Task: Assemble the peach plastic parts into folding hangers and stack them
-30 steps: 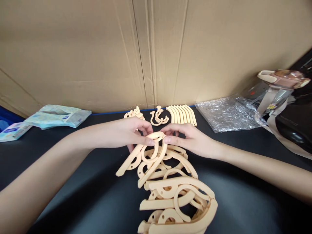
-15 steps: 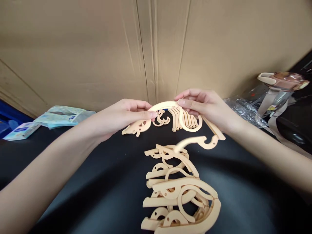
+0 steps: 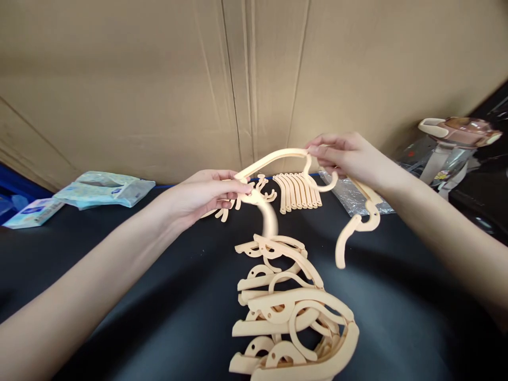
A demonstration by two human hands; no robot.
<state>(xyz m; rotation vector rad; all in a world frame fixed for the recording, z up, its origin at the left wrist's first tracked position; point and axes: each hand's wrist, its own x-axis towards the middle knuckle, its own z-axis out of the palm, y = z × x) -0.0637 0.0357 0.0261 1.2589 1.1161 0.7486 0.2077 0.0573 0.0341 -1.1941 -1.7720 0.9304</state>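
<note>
So this person is holding up a beige folding hanger (image 3: 273,157) with both hands, above the far half of the black table (image 3: 190,296). The left hand (image 3: 206,191) is pinching one arm of it between thumb and fingers, and the right hand (image 3: 349,156) is gripping it up top, right by the hook (image 3: 323,186). One hinged end piece (image 3: 349,238) is dangling below the right hand, and another on the left is hanging down too — pretty blurry, that one. A messy pile of folded hangers (image 3: 301,295) is lying closer in, just below. Behind the held one, a neat row of curved strips (image 3: 294,191) is sitting near the cardboard (image 3: 159,79) — and a clear plastic bag (image 3: 343,196) is lying just right of it.
</note>
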